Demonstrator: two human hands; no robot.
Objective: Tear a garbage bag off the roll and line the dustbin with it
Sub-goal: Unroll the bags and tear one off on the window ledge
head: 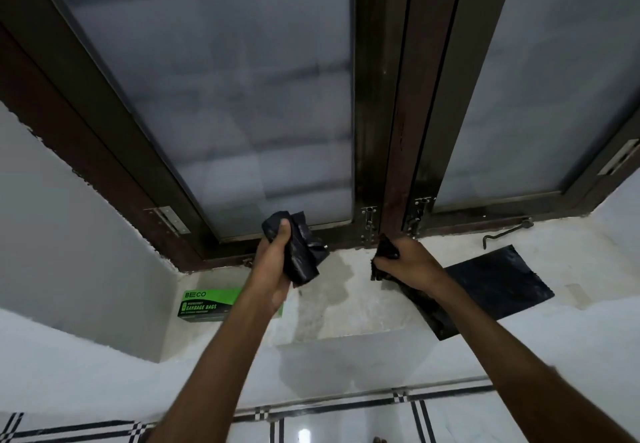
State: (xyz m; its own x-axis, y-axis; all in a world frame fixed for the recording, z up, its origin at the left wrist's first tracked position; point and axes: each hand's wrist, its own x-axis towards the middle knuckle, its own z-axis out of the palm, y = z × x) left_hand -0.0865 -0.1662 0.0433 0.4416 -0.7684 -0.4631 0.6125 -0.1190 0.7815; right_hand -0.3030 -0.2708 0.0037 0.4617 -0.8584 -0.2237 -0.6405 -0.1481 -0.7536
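Looking torn off already: roll (pixel 300 258) being gripped in left hand (pixel 273 262), bag (pixel 491 286) being pinched by right hand (pixel 408 262) above the sill (pixel 346 304), dustbin not being shown.

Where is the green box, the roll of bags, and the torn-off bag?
green box (pixel 207 305), head view, on its printed front face.
roll of bags (pixel 301 252), head view, on its black side beside the left hand's fingers.
torn-off bag (pixel 498 280), head view, on the flat sheet lying on the sill.
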